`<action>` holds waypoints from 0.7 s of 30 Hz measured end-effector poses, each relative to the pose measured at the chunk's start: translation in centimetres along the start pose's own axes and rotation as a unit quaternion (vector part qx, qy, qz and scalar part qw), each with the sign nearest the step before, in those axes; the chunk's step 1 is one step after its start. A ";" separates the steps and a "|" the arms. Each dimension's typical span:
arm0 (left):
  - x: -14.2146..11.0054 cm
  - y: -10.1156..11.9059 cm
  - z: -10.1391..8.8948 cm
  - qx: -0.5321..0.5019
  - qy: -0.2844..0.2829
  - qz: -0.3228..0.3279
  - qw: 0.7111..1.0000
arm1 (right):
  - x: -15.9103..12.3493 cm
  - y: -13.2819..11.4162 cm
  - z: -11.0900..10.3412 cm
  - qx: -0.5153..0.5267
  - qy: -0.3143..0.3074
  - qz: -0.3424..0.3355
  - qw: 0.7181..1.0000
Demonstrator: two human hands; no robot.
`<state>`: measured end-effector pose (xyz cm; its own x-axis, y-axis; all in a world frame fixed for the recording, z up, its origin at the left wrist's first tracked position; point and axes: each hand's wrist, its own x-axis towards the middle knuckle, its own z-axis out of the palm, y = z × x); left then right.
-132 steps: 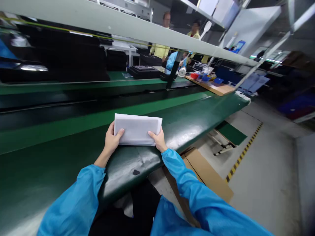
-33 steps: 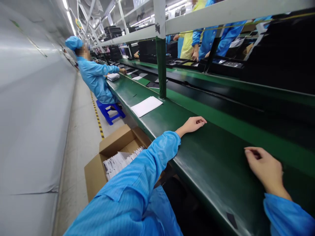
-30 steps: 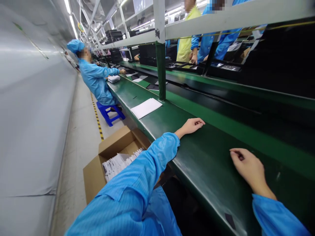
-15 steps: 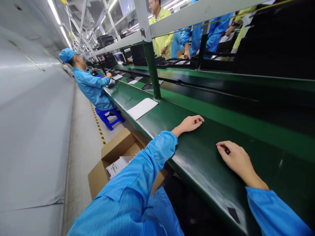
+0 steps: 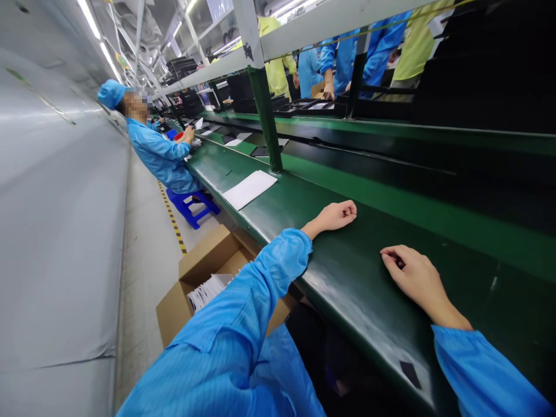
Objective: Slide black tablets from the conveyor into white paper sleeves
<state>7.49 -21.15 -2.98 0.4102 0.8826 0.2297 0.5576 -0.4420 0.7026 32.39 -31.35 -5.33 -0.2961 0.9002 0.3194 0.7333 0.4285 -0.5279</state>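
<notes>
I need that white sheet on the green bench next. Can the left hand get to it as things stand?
Probably yes: the left hand rests empty on the green bench, and the bare surface toward the white sheet holds nothing between them.

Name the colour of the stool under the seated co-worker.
Blue stool, seen in the head view.

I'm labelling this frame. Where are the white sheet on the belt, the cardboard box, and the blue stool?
white sheet [image 5: 249,189], head view, middle of its top face
cardboard box [image 5: 207,256], head view, open flap
blue stool [image 5: 191,205], head view, seat
</notes>
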 end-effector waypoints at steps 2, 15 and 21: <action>0.0 0.1 0.0 0.006 -0.003 -0.005 1.000 | 0.0 0.0 0.0 -0.001 -0.003 0.003 1.000; -0.1 0.2 0.2 0.008 -0.010 -0.002 1.000 | 0.0 0.1 -0.3 0.002 -0.014 0.011 1.000; -0.1 0.5 0.0 0.022 -0.015 -0.016 1.000 | 0.0 0.1 -0.3 -0.005 -0.008 0.003 1.000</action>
<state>7.76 -21.50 -2.64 0.4129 0.8913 0.1873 0.6011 -0.4212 0.6792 32.64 -31.35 -5.20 -0.3009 0.9040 0.3038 0.7407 0.4222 -0.5226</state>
